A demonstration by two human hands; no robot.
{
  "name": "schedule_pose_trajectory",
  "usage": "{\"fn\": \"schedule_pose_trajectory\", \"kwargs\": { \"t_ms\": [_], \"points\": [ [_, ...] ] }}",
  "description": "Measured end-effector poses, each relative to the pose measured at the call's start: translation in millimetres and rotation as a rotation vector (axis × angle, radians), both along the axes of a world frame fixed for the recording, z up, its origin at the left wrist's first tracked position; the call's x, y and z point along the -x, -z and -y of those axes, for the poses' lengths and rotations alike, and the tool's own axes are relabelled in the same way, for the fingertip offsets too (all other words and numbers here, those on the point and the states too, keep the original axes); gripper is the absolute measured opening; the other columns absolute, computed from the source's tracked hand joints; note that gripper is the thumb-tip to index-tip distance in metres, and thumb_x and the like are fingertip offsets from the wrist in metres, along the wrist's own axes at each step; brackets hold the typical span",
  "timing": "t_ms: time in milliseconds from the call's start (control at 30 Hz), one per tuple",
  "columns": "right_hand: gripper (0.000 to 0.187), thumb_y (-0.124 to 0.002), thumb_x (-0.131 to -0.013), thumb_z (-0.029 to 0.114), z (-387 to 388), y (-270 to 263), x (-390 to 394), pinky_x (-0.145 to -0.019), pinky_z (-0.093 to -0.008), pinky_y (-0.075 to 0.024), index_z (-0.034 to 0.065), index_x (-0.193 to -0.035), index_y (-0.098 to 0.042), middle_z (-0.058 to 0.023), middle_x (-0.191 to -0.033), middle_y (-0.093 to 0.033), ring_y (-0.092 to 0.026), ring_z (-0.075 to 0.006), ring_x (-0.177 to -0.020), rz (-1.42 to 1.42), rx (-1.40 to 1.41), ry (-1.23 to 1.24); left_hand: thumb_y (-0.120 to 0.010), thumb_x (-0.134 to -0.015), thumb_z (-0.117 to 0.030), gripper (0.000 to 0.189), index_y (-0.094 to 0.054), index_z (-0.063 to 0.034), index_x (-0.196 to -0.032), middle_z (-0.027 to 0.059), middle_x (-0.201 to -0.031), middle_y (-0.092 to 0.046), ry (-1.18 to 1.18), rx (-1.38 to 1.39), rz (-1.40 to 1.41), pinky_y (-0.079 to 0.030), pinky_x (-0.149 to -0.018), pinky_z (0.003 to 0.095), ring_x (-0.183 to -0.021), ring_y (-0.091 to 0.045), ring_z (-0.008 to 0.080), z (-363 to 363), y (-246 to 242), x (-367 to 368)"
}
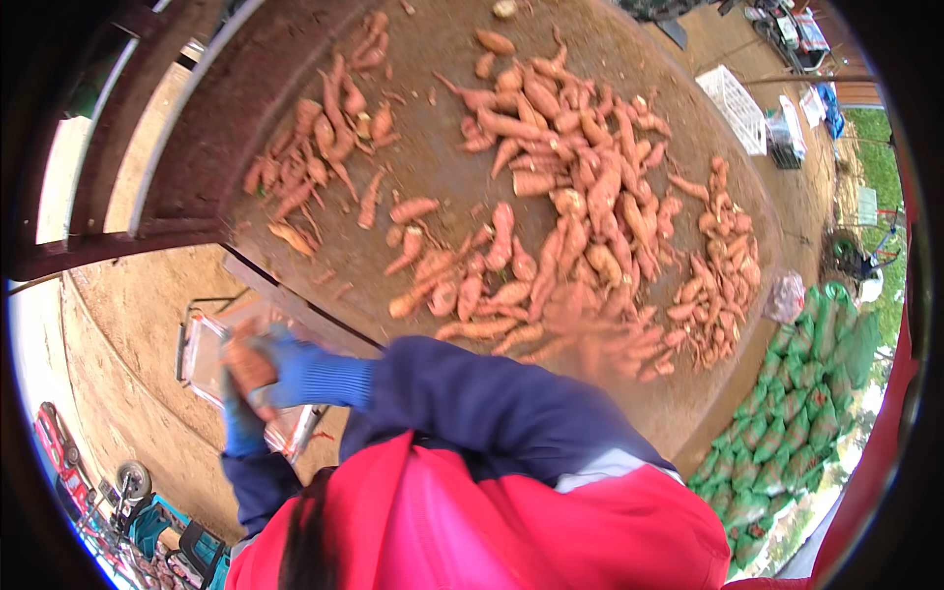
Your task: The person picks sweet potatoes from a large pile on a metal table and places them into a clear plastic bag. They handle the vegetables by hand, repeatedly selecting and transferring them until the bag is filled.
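My right hand, in a blue knitted glove, reaches left across my body and grips reddish sweet potatoes. My left hand, also gloved in blue, is against them from the near side; both hands are blurred, so the exact number held cannot be told. Beneath the hands stands a crate lined with clear plastic, partly covered by my arms. To the right, a large heap of sweet potatoes lies on a brown, dirt-covered table. A smaller pile lies toward its far left.
Small sweet potatoes form another pile along the table's right side. Beyond that edge lie green mesh sacks and a white plastic crate. A dark red metal frame borders the table's left. Wheeled vehicles stand at lower left.
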State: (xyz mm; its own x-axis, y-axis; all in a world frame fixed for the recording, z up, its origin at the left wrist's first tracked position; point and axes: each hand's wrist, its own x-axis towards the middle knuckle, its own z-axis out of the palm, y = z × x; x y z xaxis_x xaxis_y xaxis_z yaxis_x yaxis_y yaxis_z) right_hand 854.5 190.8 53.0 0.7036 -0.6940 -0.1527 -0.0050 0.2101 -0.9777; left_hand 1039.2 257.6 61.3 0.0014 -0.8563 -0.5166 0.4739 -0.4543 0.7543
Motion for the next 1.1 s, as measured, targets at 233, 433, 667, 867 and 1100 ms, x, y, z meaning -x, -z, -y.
{"fn": "schedule_pose_trajectory", "kwargs": {
  "t_ms": [233,433,667,867,1100],
  "points": [
    [0.048,-0.069,-0.082,0.024,-15,53,60,-0.084,-0.0408,-0.0506,0.0063,-0.124,-0.057,-0.0187,-0.109,-0.064,-0.064,-0.0326,-0.097,-0.090,0.106,0.176,-0.059,-0.096,-0.038,0.054,-0.045,-0.0162,-0.143,0.0013,-0.116,-0.048,-0.647,-0.527,0.353,-0.048,-0.084,0.0296,-0.089,-0.049,0.0193,-78,83,-135],
    [0.040,-0.067,-0.081,0.024,-25,59,275,-0.083,-0.0428,-0.0516,0.0101,-0.119,-0.063,-0.0156,-0.104,-0.066,-0.064,-0.0325,-0.095,-1.007,0.321,0.695,-0.061,-0.093,-0.013,0.050,-0.048,-0.0009,-0.139,0.0133,-0.139,-0.053,-0.048,0.177,0.835,-0.045,-0.097,0.0327,-0.119,-0.054,0.0183,-16,99,39],
    [0.069,-0.068,-0.081,0.030,72,116,287,-0.093,-0.0451,-0.0496,0.0170,-0.145,-0.044,-0.0198,-0.119,-0.063,-0.061,-0.0391,-0.107,-1.494,0.142,0.380,-0.071,-0.076,-0.029,0.048,-0.060,-0.0292,-0.123,0.0147,-0.124,-0.052,0.636,0.851,1.494,-0.051,-0.074,0.0466,-0.093,-0.060,0.0370,20,120,298],
    [0.088,-0.073,-0.077,0.007,69,72,369,-0.097,-0.0358,-0.0472,0.0101,-0.152,-0.029,-0.0170,-0.135,-0.054,-0.056,-0.0265,-0.117,-0.475,0.139,0.802,-0.060,-0.084,-0.015,0.051,-0.053,-0.0396,-0.128,0.0102,-0.101,-0.053,0.767,0.695,1.673,-0.051,-0.060,0.0416,-0.077,-0.061,0.0309,107,162,297],
    [0.045,-0.072,-0.077,0.010,-41,33,371,-0.092,-0.0374,-0.0502,0.0104,-0.121,-0.061,-0.0102,-0.126,-0.058,-0.060,-0.0214,-0.109,-0.949,0.030,0.403,-0.062,-0.088,-0.008,0.066,-0.037,-0.0163,-0.148,0.0070,-0.131,-0.053,0.397,0.074,-0.020,-0.053,-0.081,0.0388,-0.104,-0.062,0.0256,133,144,257]
  ]
}}
